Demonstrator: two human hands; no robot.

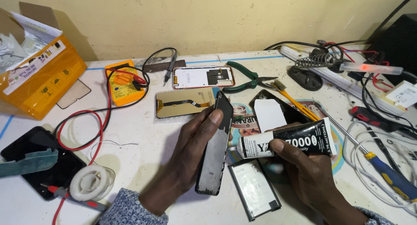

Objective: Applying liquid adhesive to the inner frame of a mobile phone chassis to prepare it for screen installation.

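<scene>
My left hand [189, 157] grips a dark phone frame [215, 153], held on edge and tilted over the white table. My right hand [306, 168] squeezes a black and white glue tube [289, 140], its nozzle touching the frame's right edge. Below the two hands lies a flat phone battery [254, 188]. Behind the frame rest a gold display panel with a flex cable [184, 102] and a white phone back cover with a red rim [203, 77].
A yellow multimeter [123, 82] with red and black leads sits at the back left, by an orange box [41, 79]. Green pliers [245, 77], a soldering iron stand [312, 66], a blue-handled screwdriver [391, 175], a solder spool [89, 183] and a black phone [37, 162] lie around.
</scene>
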